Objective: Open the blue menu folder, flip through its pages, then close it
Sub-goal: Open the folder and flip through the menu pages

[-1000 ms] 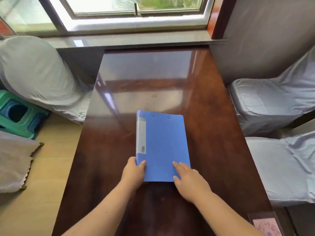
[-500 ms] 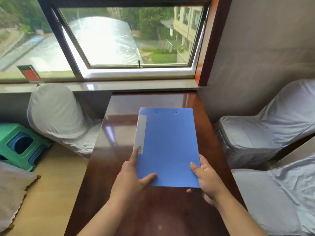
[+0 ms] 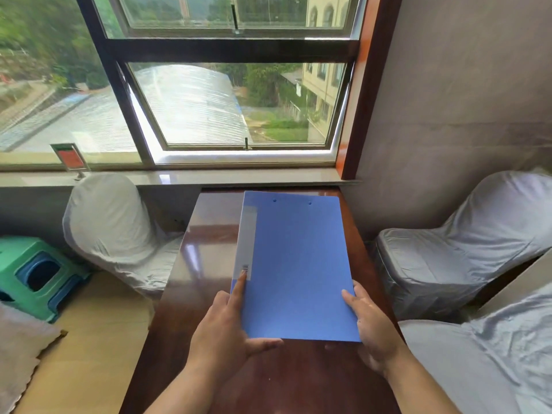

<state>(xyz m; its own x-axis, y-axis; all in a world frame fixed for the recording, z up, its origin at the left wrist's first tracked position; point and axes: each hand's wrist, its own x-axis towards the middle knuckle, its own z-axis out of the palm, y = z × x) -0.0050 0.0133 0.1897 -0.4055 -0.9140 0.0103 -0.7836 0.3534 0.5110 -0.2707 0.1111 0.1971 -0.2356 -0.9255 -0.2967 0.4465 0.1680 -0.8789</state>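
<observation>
The blue menu folder (image 3: 298,270) is closed and held tilted up above the dark wooden table (image 3: 206,240), its grey-labelled spine on the left. My left hand (image 3: 227,327) grips its lower left corner, index finger stretched along the spine and thumb under the bottom edge. My right hand (image 3: 370,324) holds the lower right edge, thumb on the cover and fingers behind it.
Chairs in grey covers stand at the left (image 3: 110,231) and at the right (image 3: 466,249) of the table. A green plastic stool (image 3: 33,273) sits on the floor at far left. The window sill (image 3: 179,176) runs along the table's far end.
Both hands have lifted the folder off the table and raised it toward me. My head has tilted up, so the window fills more of the view.
</observation>
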